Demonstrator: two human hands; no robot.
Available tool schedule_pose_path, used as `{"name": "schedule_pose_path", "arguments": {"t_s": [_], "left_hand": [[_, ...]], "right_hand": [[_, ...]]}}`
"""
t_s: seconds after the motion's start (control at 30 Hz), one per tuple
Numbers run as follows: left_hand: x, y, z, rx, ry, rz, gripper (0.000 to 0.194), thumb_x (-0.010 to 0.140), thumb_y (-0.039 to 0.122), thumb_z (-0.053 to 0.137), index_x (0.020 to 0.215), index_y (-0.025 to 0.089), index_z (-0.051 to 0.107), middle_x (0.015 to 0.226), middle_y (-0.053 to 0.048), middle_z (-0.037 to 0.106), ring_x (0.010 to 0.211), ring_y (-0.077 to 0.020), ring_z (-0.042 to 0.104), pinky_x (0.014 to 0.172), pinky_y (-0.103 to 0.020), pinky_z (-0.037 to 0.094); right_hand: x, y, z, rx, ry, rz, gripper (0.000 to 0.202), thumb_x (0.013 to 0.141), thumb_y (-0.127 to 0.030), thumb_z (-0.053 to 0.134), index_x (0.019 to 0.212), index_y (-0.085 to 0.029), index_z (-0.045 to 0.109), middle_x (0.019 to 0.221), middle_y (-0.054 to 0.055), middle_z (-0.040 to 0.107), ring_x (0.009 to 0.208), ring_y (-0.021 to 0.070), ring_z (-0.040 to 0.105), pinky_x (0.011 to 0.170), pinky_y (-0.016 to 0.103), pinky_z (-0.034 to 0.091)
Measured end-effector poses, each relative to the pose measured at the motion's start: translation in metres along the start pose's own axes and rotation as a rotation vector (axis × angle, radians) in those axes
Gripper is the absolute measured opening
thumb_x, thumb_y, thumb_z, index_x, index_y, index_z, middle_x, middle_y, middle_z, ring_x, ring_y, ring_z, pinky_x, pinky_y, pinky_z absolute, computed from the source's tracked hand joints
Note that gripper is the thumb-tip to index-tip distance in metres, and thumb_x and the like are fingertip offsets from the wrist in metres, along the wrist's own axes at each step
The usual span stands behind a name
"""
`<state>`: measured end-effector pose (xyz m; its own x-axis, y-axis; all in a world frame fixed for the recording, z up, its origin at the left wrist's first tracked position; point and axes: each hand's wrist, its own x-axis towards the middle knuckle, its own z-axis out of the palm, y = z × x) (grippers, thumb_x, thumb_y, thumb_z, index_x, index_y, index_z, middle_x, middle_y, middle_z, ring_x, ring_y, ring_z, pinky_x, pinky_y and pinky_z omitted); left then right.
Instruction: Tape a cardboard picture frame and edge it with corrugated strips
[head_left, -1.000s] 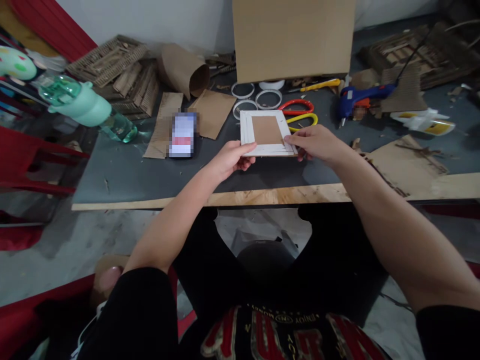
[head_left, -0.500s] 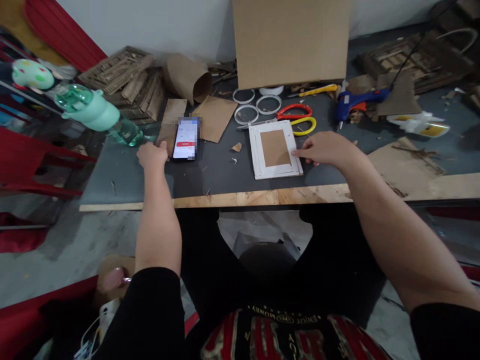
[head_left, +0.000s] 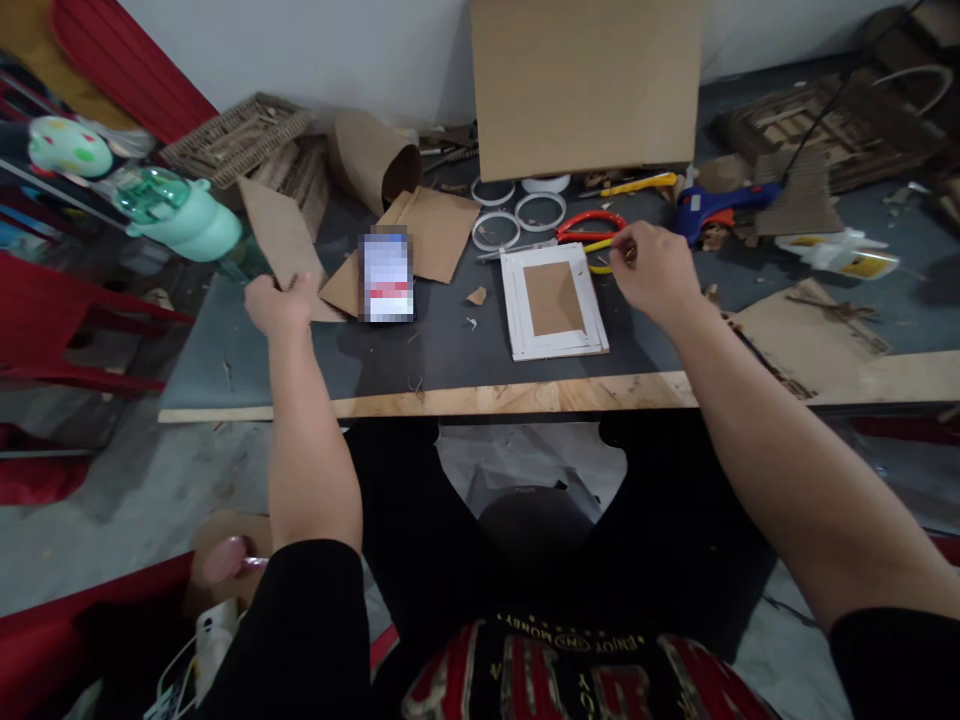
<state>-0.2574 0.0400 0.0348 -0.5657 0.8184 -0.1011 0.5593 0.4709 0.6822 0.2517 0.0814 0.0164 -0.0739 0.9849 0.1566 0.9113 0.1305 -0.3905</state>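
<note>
My left hand (head_left: 279, 305) grips the lower edge of a flat cardboard piece (head_left: 283, 235), which is raised at a tilt beside the green bottle. Right of it, a lit phone (head_left: 386, 277) lies near folded brown cardboard (head_left: 442, 235). My right hand (head_left: 654, 268) hovers with bent fingers by the yellow handle of the scissors (head_left: 600, 262); whether it holds anything is hidden. A white frame (head_left: 517, 318) with a brown centre lies flat on the table, left of and below that hand.
Behind the frame are white rings (head_left: 540, 210), red-handled scissors (head_left: 577, 222) and a yellow cutter (head_left: 639, 184). A blue glue gun (head_left: 720, 200) and a glue bottle (head_left: 847, 252) lie right. The green bottle (head_left: 187, 222) stands left, by woven trays (head_left: 236, 135).
My left hand has moved left and lifted the cardboard piece from beside the phone. My right hand has left the frame's right edge and moved up toward the scissors' handle.
</note>
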Motion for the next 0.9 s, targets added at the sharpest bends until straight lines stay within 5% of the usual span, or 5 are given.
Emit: {"name": "schedule_pose_path", "arguments": {"t_s": [0.07,0.2,0.33,0.5,0.9], "left_hand": [[-0.024,0.024,-0.007,0.127,0.322,-0.009,0.036,0.091,0.059,0.067,0.099,0.029,0.049,0.151,-0.005,0.066,0.159,-0.0452,0.04,0.125,-0.057,0.029],[-0.062,0.068,-0.001,0.036,0.376,0.3,0.018,0.106,0.043,0.063,0.107,0.029,0.051,0.144,0.0,0.069,0.155,-0.0348,0.049,0.13,-0.046,0.032],[-0.089,0.096,0.046,-0.466,0.064,0.548,0.014,0.104,0.034,0.073,0.103,0.025,0.062,0.118,0.004,0.076,0.135,-0.0246,0.062,0.125,-0.036,0.043],[-0.126,0.114,0.097,-0.868,-0.346,0.413,0.056,0.08,0.067,0.092,0.114,0.026,0.073,0.118,-0.007,0.082,0.145,-0.0365,0.064,0.119,-0.048,0.055],[-0.196,0.107,0.118,-1.159,-0.668,0.068,0.034,0.084,0.036,0.092,0.108,0.023,0.073,0.108,-0.005,0.085,0.12,-0.03,0.08,0.107,-0.043,0.066]], "right_hand": [[-0.001,-0.001,0.003,-0.009,-0.012,-0.005,0.033,0.1,-0.02,0.052,0.125,-0.016,0.073,0.126,0.018,0.078,0.122,0.0325,0.072,0.11,0.047,0.053],[0.0,0.003,0.008,0.017,-0.006,-0.045,0.037,0.102,-0.023,0.05,0.13,-0.018,0.072,0.128,0.018,0.077,0.125,0.0343,0.07,0.112,0.05,0.054],[0.007,0.013,0.018,-0.014,0.003,-0.139,0.056,0.101,-0.02,0.049,0.155,-0.01,0.059,0.159,0.023,0.062,0.15,0.035,0.057,0.127,0.052,0.045],[0.017,0.016,0.035,-0.051,-0.114,-0.22,0.065,0.103,-0.013,0.04,0.165,0.006,0.045,0.173,0.029,0.046,0.166,0.0345,0.04,0.138,0.052,0.03],[0.004,-0.025,-0.003,-0.194,-0.253,-0.001,0.047,0.099,-0.009,0.057,0.144,-0.001,0.067,0.145,0.034,0.065,0.136,0.0458,0.062,0.106,0.053,0.049]]}}
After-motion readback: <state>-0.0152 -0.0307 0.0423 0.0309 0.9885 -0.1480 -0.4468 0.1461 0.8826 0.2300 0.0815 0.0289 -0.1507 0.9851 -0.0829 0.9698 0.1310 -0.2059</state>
